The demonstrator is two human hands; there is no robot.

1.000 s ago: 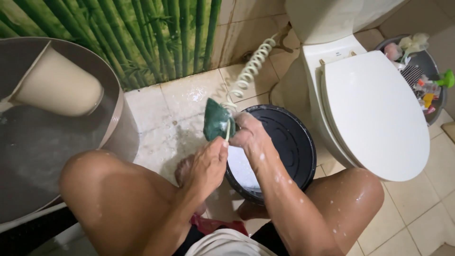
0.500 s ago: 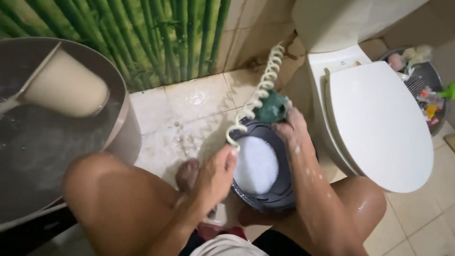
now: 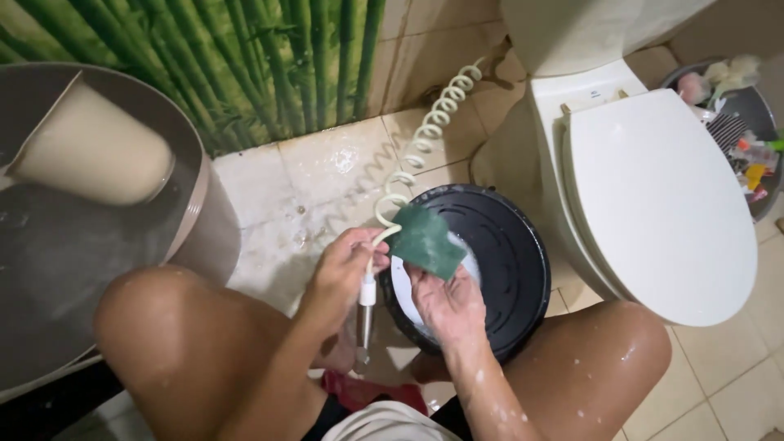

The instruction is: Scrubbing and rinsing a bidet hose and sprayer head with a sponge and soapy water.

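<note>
Your left hand (image 3: 347,269) is gripping the cream coiled plastic hose (image 3: 412,151) near its nozzle. Your right hand (image 3: 447,304), just beside it, is pinching a green scouring pad (image 3: 425,241) above the round black plastic lid (image 3: 506,253) resting on the floor.

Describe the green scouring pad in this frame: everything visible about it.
The scouring pad is a dark green, roughly rectangular sheet, thin, flexible and fibrous-looking, slightly curled. The right hand pinches its lower edge, holding it tilted above the black round tub with white foam inside. The coiled cream hose, gripped by the left hand, passes its left edge.
</note>
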